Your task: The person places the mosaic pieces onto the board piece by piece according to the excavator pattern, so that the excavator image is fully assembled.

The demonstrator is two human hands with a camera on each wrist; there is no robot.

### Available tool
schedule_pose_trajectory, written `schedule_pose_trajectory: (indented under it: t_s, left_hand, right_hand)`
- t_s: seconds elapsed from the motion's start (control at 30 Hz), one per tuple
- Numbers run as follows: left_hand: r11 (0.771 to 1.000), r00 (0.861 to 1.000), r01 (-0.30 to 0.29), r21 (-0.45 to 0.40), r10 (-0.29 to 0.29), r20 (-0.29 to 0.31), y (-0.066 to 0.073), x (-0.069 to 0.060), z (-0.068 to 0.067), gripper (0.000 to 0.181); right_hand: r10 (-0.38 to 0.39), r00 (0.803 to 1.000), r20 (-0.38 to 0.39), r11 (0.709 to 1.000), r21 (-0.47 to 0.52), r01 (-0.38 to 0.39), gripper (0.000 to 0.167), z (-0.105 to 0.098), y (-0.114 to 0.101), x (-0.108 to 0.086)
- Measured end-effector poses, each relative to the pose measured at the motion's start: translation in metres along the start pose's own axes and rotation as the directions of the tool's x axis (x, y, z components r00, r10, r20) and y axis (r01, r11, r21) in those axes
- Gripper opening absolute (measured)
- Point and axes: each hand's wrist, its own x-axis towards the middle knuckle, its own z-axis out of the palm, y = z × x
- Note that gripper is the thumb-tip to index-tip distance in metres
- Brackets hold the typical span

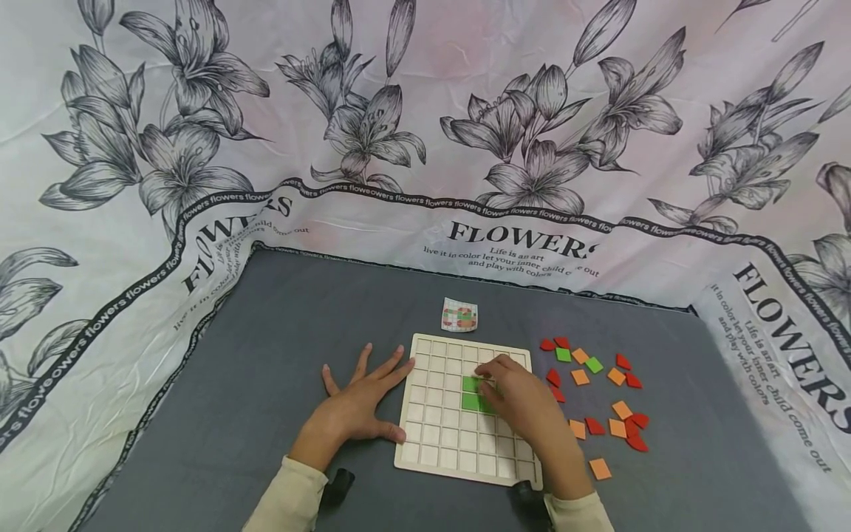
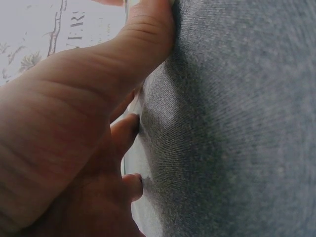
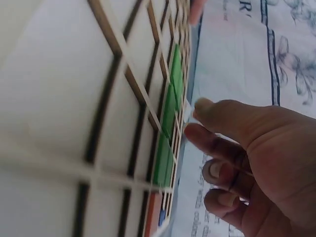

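The central wooden board [image 1: 431, 411], probably light and stiff, is best held by its rim; the left hand [image 1: 362, 401], fingers spread, touches its left edge. The right hand [image 1: 521, 399], fingers loosely bent (seemingly empty), hovers over green tiles [image 1: 470, 401] mid-board: likely slick; pinch their edges.

Left grip [image 2: 84, 113], fingertips [image 2: 129, 127] against the grey cloth [image 2: 242, 123].
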Motion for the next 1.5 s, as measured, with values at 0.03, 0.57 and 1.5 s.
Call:
schedule_pose_trajectory:
  t_s: [0.03, 0.57, 1.5]
  left_hand:
    - [1.000, 1.000, 0.001, -0.001, -0.001, -0.001, 0.000, 0.000, 0.000, 0.118]
    - [1.000, 1.000, 0.011, -0.011, -0.011, -0.011, -0.002, -0.003, -0.003, 0.118]
    - [0.999, 1.000, -0.008, -0.032, 0.008, -0.003, 0.000, -0.003, 0.000, 0.118]
  right_hand:
    - [0.016, 1.000, -0.023, 1.000, -0.003, -0.016, 0.021, -0.002, 0.002, -0.001]
    - [0.489, 0.871, -0.052, 0.871, -0.024, -0.490, 0.032, -0.038, 0.048, -0.034]
    - [0.363, 0.932, 0.007, 0.932, 0.021, -0.363, 0.030, -0.032, 0.044, -0.034]
